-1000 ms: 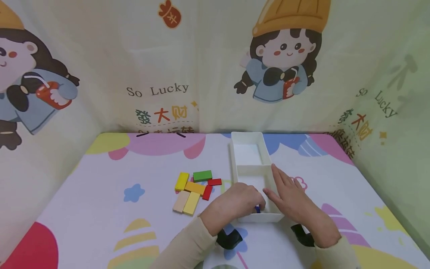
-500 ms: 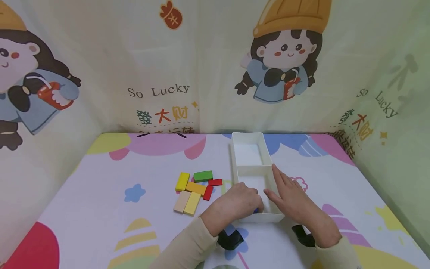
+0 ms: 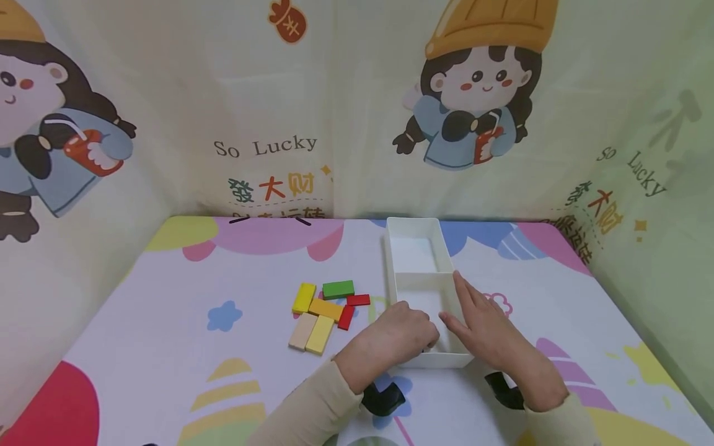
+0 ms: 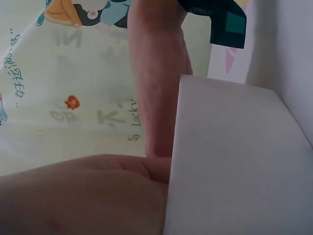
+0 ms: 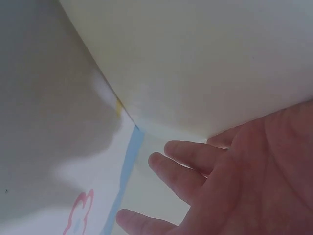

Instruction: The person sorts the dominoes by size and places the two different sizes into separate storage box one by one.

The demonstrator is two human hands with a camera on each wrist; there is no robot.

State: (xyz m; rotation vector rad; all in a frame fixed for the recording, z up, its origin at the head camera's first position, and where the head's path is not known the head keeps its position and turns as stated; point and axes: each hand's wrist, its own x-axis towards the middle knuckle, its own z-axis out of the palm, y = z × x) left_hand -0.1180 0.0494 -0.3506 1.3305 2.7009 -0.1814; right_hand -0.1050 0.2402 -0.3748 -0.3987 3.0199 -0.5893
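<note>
My left hand reaches over the left wall of a white two-compartment box, its fingers curled down into the near compartment. A blue block showed at those fingertips in the earlier head views; the hand now hides almost all of it. Flat along the box's right side, my right hand has straight, spread fingers and the thumb over the rim. The right wrist view shows that hand's fingers beside the box's outer wall. In the left wrist view, the box wall covers the left fingertips.
Left of the box lies a loose group of flat blocks: yellow, green, orange, two red, beige and pale yellow. A patterned cloth covers the table; printed curtains stand behind.
The left fingers have lowered slightly inside the near compartment, and the blue block has gone from view beneath them. The right hand stays against the box. The head view has shifted a little.
</note>
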